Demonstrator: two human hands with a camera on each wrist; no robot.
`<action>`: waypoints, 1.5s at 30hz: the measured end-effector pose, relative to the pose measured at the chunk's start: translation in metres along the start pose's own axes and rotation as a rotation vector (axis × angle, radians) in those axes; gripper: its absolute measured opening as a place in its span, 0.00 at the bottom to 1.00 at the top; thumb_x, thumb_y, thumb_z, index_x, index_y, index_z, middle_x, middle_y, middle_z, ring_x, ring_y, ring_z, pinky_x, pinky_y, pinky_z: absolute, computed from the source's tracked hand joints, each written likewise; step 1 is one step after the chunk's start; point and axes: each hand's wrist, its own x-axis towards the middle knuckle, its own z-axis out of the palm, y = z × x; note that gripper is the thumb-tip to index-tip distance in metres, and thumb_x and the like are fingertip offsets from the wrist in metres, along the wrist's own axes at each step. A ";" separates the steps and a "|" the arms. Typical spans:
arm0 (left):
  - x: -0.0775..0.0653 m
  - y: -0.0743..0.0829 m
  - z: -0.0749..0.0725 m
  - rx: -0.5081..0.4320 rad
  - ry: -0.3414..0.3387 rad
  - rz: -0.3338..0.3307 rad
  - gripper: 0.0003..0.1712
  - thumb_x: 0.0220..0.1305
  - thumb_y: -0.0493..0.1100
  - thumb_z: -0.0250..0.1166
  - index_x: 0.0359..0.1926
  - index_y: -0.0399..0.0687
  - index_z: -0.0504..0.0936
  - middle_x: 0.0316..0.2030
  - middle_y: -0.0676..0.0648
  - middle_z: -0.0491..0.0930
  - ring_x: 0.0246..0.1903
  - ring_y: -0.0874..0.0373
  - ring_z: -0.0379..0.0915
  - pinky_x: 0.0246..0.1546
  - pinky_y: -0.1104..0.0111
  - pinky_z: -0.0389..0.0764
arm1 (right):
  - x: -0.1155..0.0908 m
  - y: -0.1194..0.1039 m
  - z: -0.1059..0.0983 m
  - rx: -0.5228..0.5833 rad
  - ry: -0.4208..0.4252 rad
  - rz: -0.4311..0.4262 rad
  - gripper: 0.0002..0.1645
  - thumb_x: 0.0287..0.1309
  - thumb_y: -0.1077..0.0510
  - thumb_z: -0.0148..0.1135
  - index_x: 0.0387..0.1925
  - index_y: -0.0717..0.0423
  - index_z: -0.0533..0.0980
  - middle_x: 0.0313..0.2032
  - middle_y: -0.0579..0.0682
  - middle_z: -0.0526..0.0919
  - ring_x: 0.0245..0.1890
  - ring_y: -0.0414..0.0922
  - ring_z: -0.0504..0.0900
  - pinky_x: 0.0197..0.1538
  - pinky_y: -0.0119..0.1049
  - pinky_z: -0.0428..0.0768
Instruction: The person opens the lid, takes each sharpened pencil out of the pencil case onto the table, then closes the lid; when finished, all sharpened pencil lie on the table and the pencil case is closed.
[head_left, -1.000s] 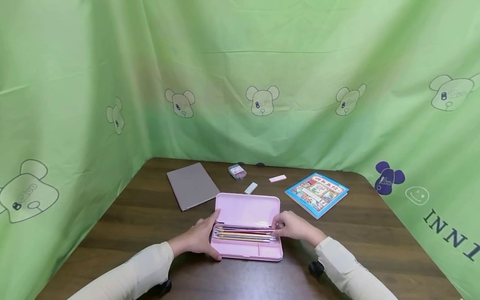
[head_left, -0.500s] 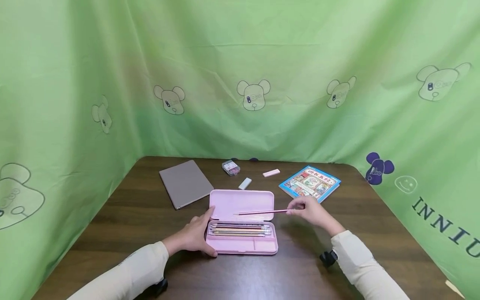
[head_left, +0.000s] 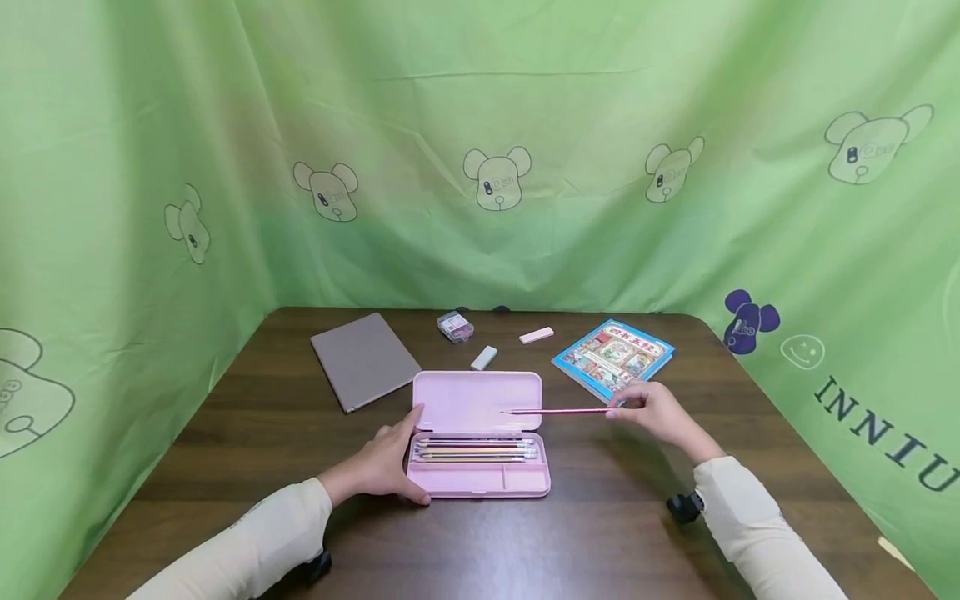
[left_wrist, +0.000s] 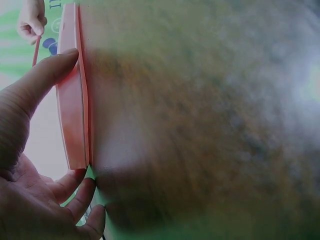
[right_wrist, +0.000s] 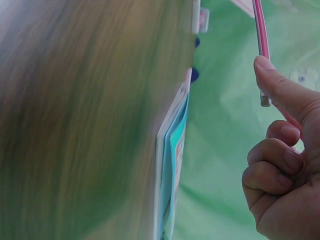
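From the head view, the open pink pencil case (head_left: 453, 481) sits on the worktop (head_left: 600, 525), its lid raised and a row of pencils (head_left: 476, 451) lying in the rear compartment. The left hand (head_left: 381, 467) is spread wide against its nine o'clock end. Out at three o'clock, the right hand (head_left: 654, 412) pinches a dark red pencil (head_left: 558, 411) near one end, its tip aimed at nine o'clock, in front of the lid. Around the case, a grey notebook (head_left: 366, 362) lies at ten o'clock, a white eraser (head_left: 484, 358) at twelve and a blue-edged book (head_left: 615, 358) at two. In the left wrist view, that thumb rests on the case's front wall, with fingertips by its six o'clock end. In the right wrist view, the other thumb presses the pencil near its silvery end, the remaining fingers curled.
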 end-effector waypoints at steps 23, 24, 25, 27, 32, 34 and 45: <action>0.003 -0.002 0.000 0.005 -0.012 -0.001 0.77 0.25 0.60 0.80 0.72 0.43 0.43 0.59 0.44 0.69 0.53 0.46 0.61 0.50 0.49 0.67 | -0.023 0.050 -0.031 -0.038 -0.166 0.117 0.06 0.43 0.58 0.72 0.24 0.56 0.83 0.21 0.41 0.75 0.23 0.29 0.65 0.28 0.29 0.66; 0.003 -0.002 -0.001 0.004 -0.017 -0.003 0.77 0.25 0.60 0.79 0.72 0.44 0.42 0.60 0.44 0.69 0.53 0.46 0.61 0.50 0.49 0.67 | -0.022 0.052 -0.031 -0.052 -0.180 0.114 0.06 0.43 0.57 0.71 0.24 0.55 0.82 0.22 0.41 0.77 0.24 0.29 0.67 0.29 0.29 0.68; 0.004 -0.002 -0.001 0.000 -0.024 -0.009 0.76 0.26 0.61 0.79 0.72 0.44 0.42 0.61 0.43 0.67 0.54 0.46 0.60 0.51 0.49 0.66 | -0.020 0.053 -0.030 -0.068 -0.198 0.116 0.05 0.44 0.57 0.71 0.24 0.54 0.82 0.23 0.42 0.79 0.25 0.29 0.68 0.31 0.29 0.68; 0.004 -0.002 -0.001 -0.004 -0.031 -0.015 0.76 0.27 0.61 0.79 0.72 0.44 0.42 0.62 0.43 0.66 0.54 0.46 0.60 0.51 0.48 0.66 | -0.018 0.055 -0.029 -0.100 -0.234 0.123 0.05 0.44 0.56 0.71 0.23 0.53 0.82 0.25 0.43 0.81 0.27 0.30 0.71 0.34 0.30 0.70; 0.004 -0.002 -0.001 -0.006 -0.035 -0.019 0.76 0.27 0.61 0.79 0.72 0.45 0.42 0.63 0.43 0.65 0.55 0.46 0.59 0.51 0.48 0.65 | -0.016 0.056 -0.026 -0.154 -0.319 0.164 0.05 0.45 0.55 0.70 0.24 0.50 0.81 0.26 0.43 0.83 0.30 0.35 0.75 0.36 0.34 0.72; 0.003 -0.002 -0.002 -0.006 -0.035 -0.020 0.76 0.27 0.61 0.79 0.72 0.45 0.42 0.63 0.43 0.65 0.55 0.46 0.59 0.52 0.48 0.65 | -0.017 0.055 -0.025 -0.155 -0.334 0.181 0.05 0.45 0.55 0.70 0.24 0.51 0.81 0.27 0.43 0.83 0.30 0.37 0.75 0.37 0.36 0.72; 0.004 -0.001 -0.003 -0.003 -0.039 -0.028 0.76 0.27 0.60 0.79 0.72 0.46 0.42 0.64 0.43 0.63 0.55 0.46 0.59 0.52 0.47 0.65 | -0.018 0.055 -0.026 -0.156 -0.292 0.202 0.09 0.44 0.54 0.71 0.29 0.53 0.82 0.31 0.48 0.85 0.35 0.42 0.78 0.39 0.40 0.73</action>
